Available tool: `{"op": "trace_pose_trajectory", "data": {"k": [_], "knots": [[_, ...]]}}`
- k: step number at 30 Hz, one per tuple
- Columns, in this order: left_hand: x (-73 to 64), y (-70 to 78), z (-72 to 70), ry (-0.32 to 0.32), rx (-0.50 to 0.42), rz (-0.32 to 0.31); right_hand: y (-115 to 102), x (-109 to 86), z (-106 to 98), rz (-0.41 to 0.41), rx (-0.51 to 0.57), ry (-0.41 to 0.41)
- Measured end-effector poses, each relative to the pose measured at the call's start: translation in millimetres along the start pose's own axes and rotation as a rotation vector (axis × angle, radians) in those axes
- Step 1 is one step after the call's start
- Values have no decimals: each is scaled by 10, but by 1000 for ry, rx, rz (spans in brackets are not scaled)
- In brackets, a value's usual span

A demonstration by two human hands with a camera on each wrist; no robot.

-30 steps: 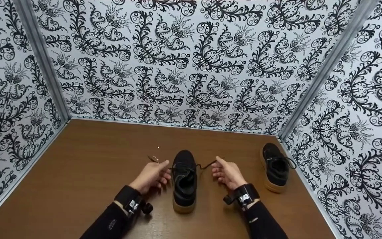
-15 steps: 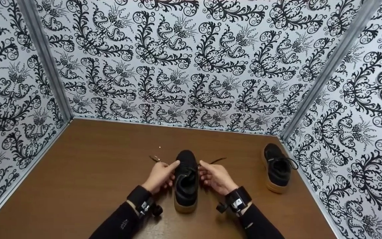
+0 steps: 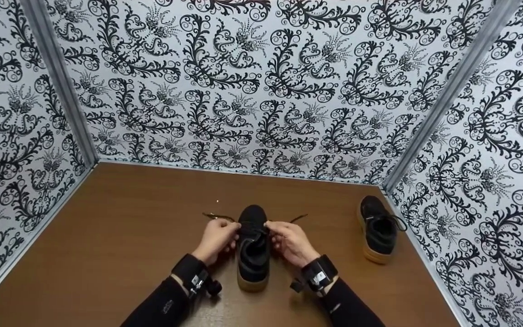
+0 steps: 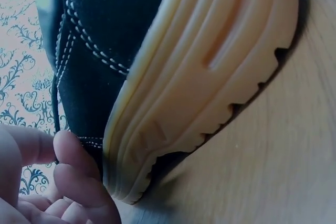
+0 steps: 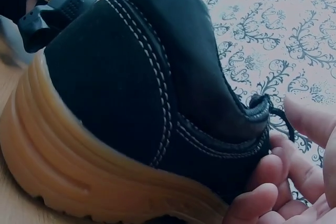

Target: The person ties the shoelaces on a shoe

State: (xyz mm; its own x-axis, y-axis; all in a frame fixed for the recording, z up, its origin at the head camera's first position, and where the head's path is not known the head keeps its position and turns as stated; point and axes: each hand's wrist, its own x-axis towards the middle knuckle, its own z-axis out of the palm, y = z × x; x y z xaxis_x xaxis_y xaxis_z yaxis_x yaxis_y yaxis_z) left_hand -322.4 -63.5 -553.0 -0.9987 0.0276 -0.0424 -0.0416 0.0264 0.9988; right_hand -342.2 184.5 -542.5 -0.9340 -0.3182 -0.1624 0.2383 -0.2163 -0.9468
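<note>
A black low shoe (image 3: 254, 261) with a tan rubber sole stands upright on the table, toe pointing away. My left hand (image 3: 217, 238) is at its left side, thumb and forefinger pinching the shoelace (image 4: 56, 103) close to the shoe. The lace's loose left end (image 3: 214, 215) trails out past the fingers. On the other side, my right hand (image 3: 292, 243) pinches the lace (image 5: 283, 119) near the top of the shoe, its lower fingers against the shoe's side. Another stretch of lace (image 3: 298, 218) sticks out beyond that hand.
A second black shoe (image 3: 379, 231) with its lace hanging over the side stands at the right edge of the brown table (image 3: 152, 195). Patterned walls (image 3: 243, 91) enclose the back and both sides. Each wrist wears a black camera band (image 3: 193, 272).
Both hands have come inward to the shoe, the right one leaving the outer end of its lace. Now they pinch the lace close to the shoe on both sides.
</note>
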Motion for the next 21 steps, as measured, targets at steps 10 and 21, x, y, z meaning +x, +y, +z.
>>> {"op": "trace_pose_trajectory", "data": {"k": [10,21], "knots": [[44,94,0,86,-237,112,-51,37,15,-70,50,18],[102,237,-46,8,-518,94,-229,54,-148,-145,16,67]]}}
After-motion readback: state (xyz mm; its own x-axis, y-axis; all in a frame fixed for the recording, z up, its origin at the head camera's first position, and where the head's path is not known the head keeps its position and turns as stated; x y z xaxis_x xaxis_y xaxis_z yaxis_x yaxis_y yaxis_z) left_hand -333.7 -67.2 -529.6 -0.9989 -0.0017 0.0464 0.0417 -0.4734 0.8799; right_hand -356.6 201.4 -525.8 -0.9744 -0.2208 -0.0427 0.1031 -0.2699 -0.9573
